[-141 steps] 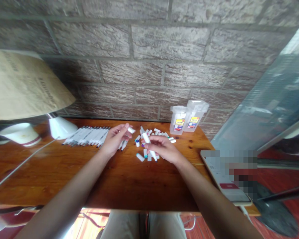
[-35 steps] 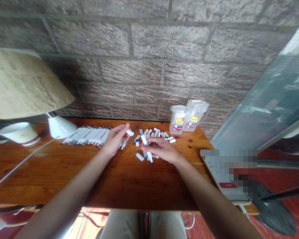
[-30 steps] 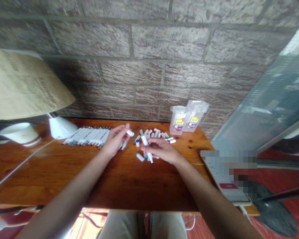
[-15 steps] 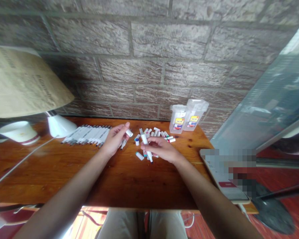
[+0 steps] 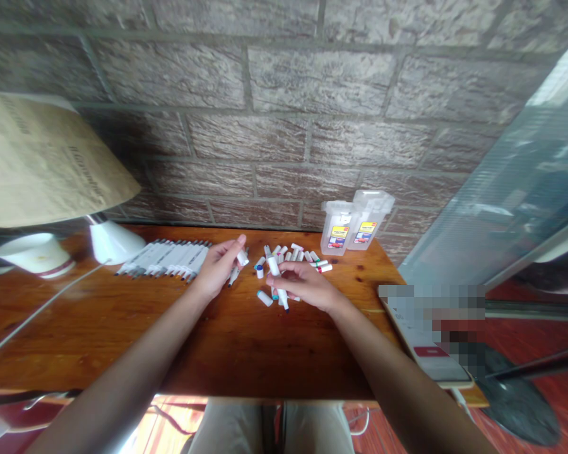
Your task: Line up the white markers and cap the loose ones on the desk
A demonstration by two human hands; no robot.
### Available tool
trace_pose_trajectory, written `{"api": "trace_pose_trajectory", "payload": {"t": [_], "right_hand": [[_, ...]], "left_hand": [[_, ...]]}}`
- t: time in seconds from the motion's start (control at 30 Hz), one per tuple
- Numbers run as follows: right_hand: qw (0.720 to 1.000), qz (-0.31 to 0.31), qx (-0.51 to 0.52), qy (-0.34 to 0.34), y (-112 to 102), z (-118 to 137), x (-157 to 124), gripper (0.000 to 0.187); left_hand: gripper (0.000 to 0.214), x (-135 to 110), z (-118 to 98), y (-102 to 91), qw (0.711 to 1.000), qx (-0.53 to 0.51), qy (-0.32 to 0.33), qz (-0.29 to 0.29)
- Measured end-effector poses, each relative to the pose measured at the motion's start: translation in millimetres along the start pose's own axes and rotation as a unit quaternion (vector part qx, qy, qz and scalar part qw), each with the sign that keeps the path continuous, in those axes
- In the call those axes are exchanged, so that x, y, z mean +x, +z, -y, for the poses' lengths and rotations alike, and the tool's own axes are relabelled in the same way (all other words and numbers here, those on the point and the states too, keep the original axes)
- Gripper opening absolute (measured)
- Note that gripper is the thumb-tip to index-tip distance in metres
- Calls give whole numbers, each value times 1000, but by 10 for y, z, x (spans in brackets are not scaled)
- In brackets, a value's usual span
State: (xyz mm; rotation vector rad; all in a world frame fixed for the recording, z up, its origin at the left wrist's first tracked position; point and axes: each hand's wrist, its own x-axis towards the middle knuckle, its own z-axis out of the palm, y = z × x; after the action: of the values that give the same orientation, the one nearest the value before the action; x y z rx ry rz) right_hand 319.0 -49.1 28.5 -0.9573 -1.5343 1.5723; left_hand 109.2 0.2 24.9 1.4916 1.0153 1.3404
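My left hand (image 5: 218, 268) pinches a small white marker cap (image 5: 242, 257) between thumb and fingers, a little above the wooden table (image 5: 227, 340). My right hand (image 5: 305, 284) is closed around a white marker (image 5: 278, 282) that slants down toward me, its dark tip lowest. Loose white caps with coloured ends (image 5: 297, 255) lie scattered just beyond and under my right hand. One cap (image 5: 265, 298) lies alone near the marker's tip. A neat row of white markers (image 5: 168, 258) lies left of my left hand.
Two clear plastic marker boxes (image 5: 355, 224) stand at the back by the brick wall. A white lamp base (image 5: 113, 243) with a cord and a paper shade (image 5: 42, 164) sit at the left. A white bowl (image 5: 33, 252) sits far left; a device (image 5: 426, 340) lies at the right edge.
Both hands stay almost where they were. The cap in my left hand has come slightly lower and closer to the marker in my right hand.
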Motion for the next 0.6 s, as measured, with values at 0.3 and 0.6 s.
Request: {"api": "trace_pose_trajectory", "payload": {"t": [0.3, 0.6], "right_hand": [[1000, 4, 2, 0, 7, 2, 0, 44], [1000, 1, -5, 5, 13, 9, -4, 44]], "left_hand": [[51, -9, -13, -3, 1000, 2, -3, 6], [48, -13, -14, -13, 999, 15, -3, 28]]}}
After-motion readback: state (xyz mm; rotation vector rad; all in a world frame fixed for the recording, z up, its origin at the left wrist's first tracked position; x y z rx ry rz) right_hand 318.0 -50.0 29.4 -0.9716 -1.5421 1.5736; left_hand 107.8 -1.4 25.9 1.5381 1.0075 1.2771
